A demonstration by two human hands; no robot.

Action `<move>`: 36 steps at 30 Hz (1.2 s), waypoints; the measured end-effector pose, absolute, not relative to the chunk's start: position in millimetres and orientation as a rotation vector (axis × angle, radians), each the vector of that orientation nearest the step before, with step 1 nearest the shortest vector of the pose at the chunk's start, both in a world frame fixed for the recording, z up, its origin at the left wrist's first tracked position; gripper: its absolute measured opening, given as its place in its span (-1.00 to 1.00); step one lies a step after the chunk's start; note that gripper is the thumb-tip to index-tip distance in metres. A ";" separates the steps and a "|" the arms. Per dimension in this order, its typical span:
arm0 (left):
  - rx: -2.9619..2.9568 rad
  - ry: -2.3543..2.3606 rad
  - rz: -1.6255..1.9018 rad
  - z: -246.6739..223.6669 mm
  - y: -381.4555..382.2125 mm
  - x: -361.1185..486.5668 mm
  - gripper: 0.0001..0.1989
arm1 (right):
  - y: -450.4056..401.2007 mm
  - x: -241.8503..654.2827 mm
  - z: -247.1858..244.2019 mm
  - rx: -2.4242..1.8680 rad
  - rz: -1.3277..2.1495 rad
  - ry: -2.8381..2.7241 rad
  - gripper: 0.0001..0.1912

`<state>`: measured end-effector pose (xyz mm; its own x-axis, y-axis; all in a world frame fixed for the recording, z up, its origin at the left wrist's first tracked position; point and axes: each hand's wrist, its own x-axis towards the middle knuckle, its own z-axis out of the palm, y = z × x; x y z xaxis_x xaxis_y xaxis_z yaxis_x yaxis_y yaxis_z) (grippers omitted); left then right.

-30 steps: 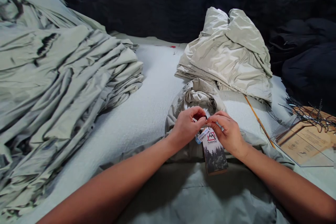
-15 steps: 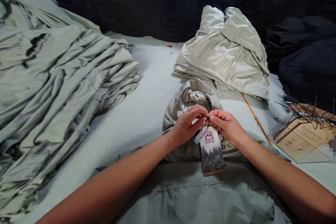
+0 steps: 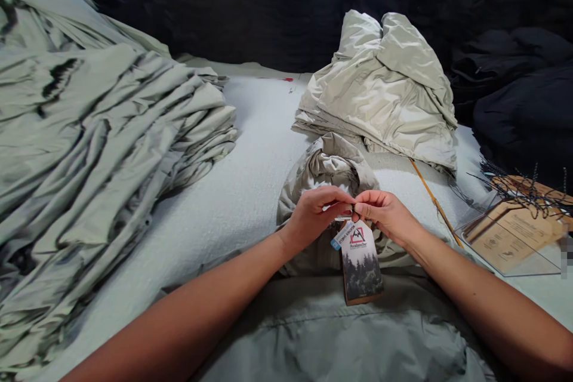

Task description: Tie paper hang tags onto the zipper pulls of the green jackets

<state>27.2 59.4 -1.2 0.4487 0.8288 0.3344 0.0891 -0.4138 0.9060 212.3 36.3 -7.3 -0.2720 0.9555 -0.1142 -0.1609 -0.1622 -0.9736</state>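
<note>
At nine o'clock from the hands, a tall stack of pale sage-green folded fabric (image 3: 102, 149) lay on a white textured table cover (image 3: 242, 143). The left hand (image 3: 313, 218) was curled almost shut, its thumb and forefinger pinching at the top of a rectangular cardboard hang tag (image 3: 360, 262) printed with dark pines, which hung at six o'clock from the hands, over a bunched beige garment (image 3: 329, 182). The right hand (image 3: 385, 215) was similarly closed in a pinch, meeting the left at the tag's top. The thin black loop seen between the hands a moment earlier was now hidden, so what the fingers gripped was too small to tell. At one o'clock sat a folded cream fabric pile (image 3: 380, 86); at three o'clock, a clear sheet over kraft-paper cards (image 3: 510, 233).
</note>
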 end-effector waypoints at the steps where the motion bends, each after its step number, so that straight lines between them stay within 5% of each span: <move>1: 1.819 0.796 1.046 0.1 58.5 27.2 -0.89 | 36.5 212.0 -6.9 -1.044 1.597 -1.165 -0.68; 18: 1.314 0.894 0.991 -2.1 55.1 36.9 -0.77 | 28.7 205.1 -9.4 -1.189 0.867 -1.512 -0.80; 36: 1.362 0.831 1.026 1.3 53.0 36.8 -0.85 | 36.2 209.3 -15.6 -1.051 1.266 -1.359 -0.79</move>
